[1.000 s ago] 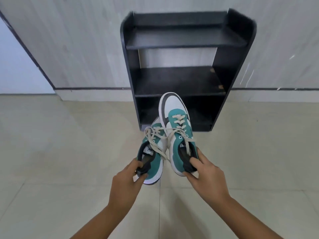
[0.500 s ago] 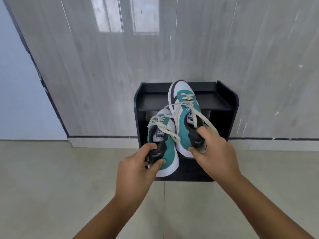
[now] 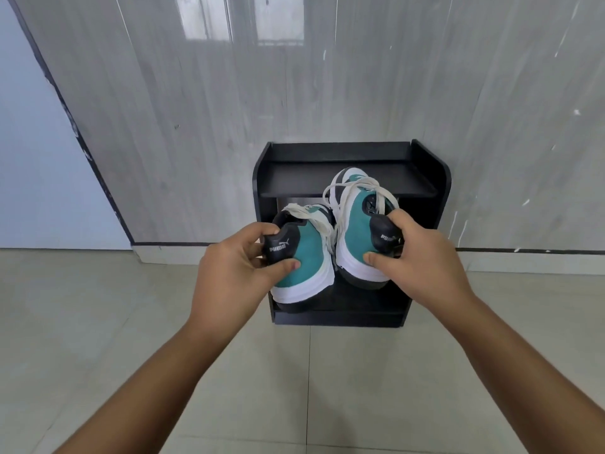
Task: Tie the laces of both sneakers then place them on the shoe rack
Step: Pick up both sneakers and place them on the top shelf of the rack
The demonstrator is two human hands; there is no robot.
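Sneakers, teal and white, one per hand, heels toward camera, held in front of black shoe rack (image 3: 429,178) against the grey wall. Left hand (image 3: 229,273) grips the heel of left sneaker (image 3: 304,250), thumb on its teal side. Right hand (image 3: 422,260) grips the heel of right sneaker (image 3: 355,224), held higher, toe at front edge of the top shelf. Cream laces (image 3: 327,224) hang looped between shoes; knots not discernible. Tiled floor (image 3: 98,339) below.
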